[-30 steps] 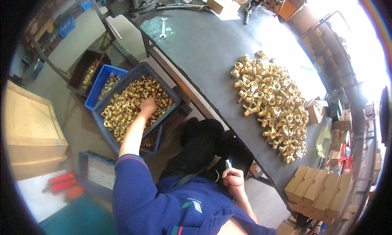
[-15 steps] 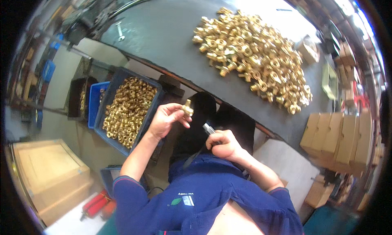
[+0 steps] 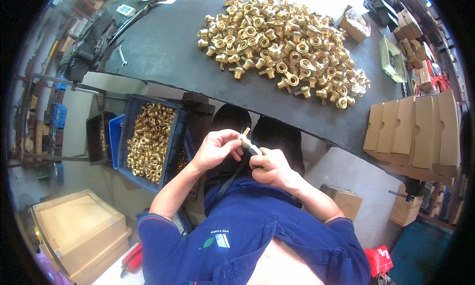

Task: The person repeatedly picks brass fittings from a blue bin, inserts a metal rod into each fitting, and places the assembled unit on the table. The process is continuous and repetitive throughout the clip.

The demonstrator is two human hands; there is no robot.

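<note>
My left hand [image 3: 217,150] pinches a small brass fitting [image 3: 245,136] between thumb and fingers, above my lap. My right hand [image 3: 273,167] is closed around a grey metal tool [image 3: 254,150] with a squared, pale tip; its exact kind is not clear. The tool's tip meets the fitting, and the two hands are close together. Beyond them, a large heap of brass fittings [image 3: 277,42], several with flat ring-shaped lugs, lies on the dark workbench [image 3: 163,52]. To the left, a blue crate [image 3: 182,124] holds more brass fittings.
An open-end wrench [image 3: 121,56] lies on the bench's left part, near a vise-like dark machine [image 3: 81,54]. Cardboard boxes [image 3: 403,129] stand at the right, below a pale green tray [image 3: 392,59]. A wooden box [image 3: 76,225] is at the lower left. The bench edge runs just ahead of my knees.
My hands have come together, and the tool's tip, apart from the fitting before, now meets it. The whole view has shifted, with the bench and heap appearing higher and further left.
</note>
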